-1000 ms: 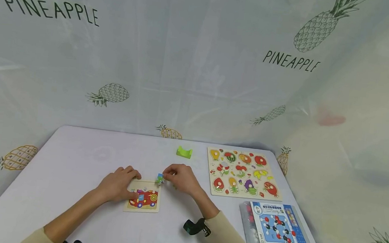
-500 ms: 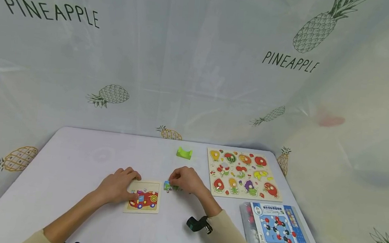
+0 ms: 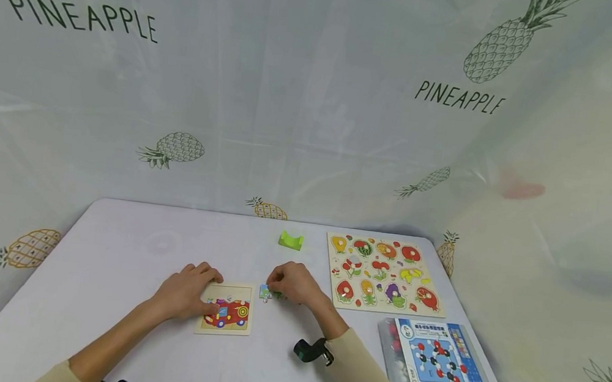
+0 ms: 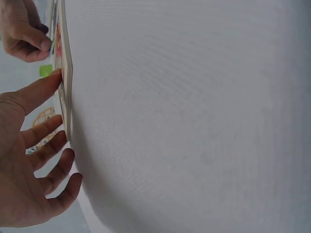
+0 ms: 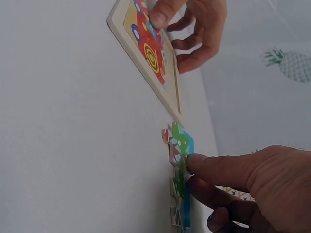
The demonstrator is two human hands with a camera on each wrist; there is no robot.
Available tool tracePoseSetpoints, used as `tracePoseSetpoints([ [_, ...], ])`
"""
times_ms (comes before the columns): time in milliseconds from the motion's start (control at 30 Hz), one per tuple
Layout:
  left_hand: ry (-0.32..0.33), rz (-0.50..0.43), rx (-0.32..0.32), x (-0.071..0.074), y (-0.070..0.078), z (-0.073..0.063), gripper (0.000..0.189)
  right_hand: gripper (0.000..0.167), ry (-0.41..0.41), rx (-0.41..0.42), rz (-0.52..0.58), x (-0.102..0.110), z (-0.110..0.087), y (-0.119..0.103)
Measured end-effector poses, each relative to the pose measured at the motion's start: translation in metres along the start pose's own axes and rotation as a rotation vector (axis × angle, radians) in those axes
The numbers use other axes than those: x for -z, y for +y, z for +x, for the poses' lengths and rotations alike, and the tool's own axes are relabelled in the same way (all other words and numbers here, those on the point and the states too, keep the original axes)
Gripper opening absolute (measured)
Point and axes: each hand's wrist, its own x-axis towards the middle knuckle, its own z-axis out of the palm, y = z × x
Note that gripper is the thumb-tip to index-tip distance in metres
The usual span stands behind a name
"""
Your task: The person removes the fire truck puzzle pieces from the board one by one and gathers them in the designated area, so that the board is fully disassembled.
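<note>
A small wooden puzzle board (image 3: 222, 331) with a red car picture lies in front of me. My left hand (image 3: 186, 290) holds its left side, thumb on the picture and fingers at the far edge; the left wrist view shows the fingers (image 4: 51, 145) loosely curved there. Just right of the board, my right hand (image 3: 293, 282) pinches a blue and green jigsaw piece (image 5: 181, 139) between thumb and index finger, low at the table. A second blue and green piece (image 5: 179, 191) lies under the fingers, partly hidden by them.
A bright green curved piece (image 3: 291, 240) lies near the back of the white table (image 3: 129, 248). At the right are a fruit puzzle board (image 3: 386, 275) and a clear box (image 3: 436, 358) with a molecule-model label. A pineapple-print curtain (image 3: 304, 92) hangs behind.
My right hand has moved with the jigsaw piece from the board's far right corner to the right, down beside the other piece. The left hand and the board have stayed in place.
</note>
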Motion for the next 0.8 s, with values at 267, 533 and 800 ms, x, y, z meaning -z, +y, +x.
tracePoseSetpoints([
  [267,-0.001,0.002,0.008,-0.0012,-0.0006,0.0004,0.054,0.005,-0.020,0.005,-0.010,0.0008,0.0012,0.0004],
  [533,-0.005,0.000,0.013,-0.0024,-0.0008,0.0004,0.055,0.004,-0.060,0.002,-0.019,0.0054,0.0009,-0.0014],
  [800,-0.001,-0.004,0.014,-0.0006,0.0012,-0.0004,0.054,0.005,-0.065,0.032,-0.029,0.0063,0.0014,-0.0003],
])
